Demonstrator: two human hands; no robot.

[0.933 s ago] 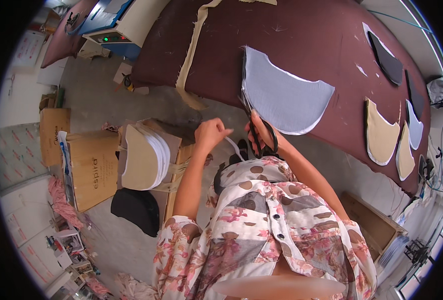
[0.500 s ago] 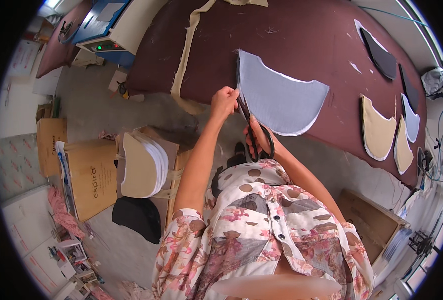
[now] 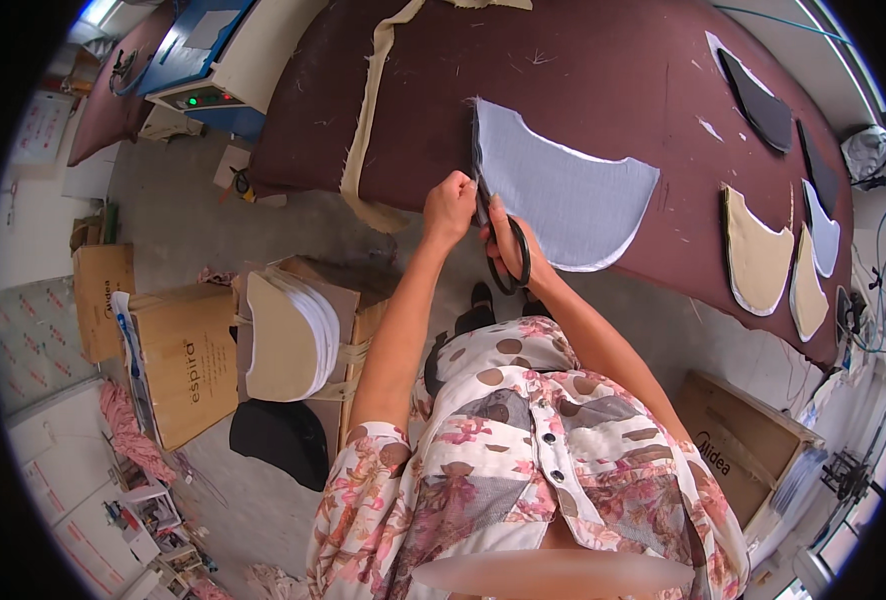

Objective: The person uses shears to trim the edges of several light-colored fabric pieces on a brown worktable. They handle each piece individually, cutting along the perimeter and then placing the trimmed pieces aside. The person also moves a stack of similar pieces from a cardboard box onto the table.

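Observation:
A curved light-blue fabric panel (image 3: 568, 190) with a white rim lies on the maroon padded table, reaching over its near edge. Along its left side runs a dark, frayed edge. My left hand (image 3: 450, 210) is closed at that edge, its fingertips pinching the panel there. Close by on the right, my right hand (image 3: 509, 236) grips black-handled scissors (image 3: 522, 262). The blades point away from me along the panel's left edge, between my two hands, and are partly hidden by my fingers.
A long beige fabric strip (image 3: 365, 130) hangs over the table's (image 3: 603, 75) edge. More cut panels, beige (image 3: 755, 255) and black (image 3: 756, 105), lie at the right. Beige-topped panels (image 3: 281, 340) are stacked on a cardboard box at lower left, near a black panel (image 3: 279, 440).
My right hand has moved the scissors forward, away from my body, along the panel's left edge. My left hand stays at nearly the same place, still pinching.

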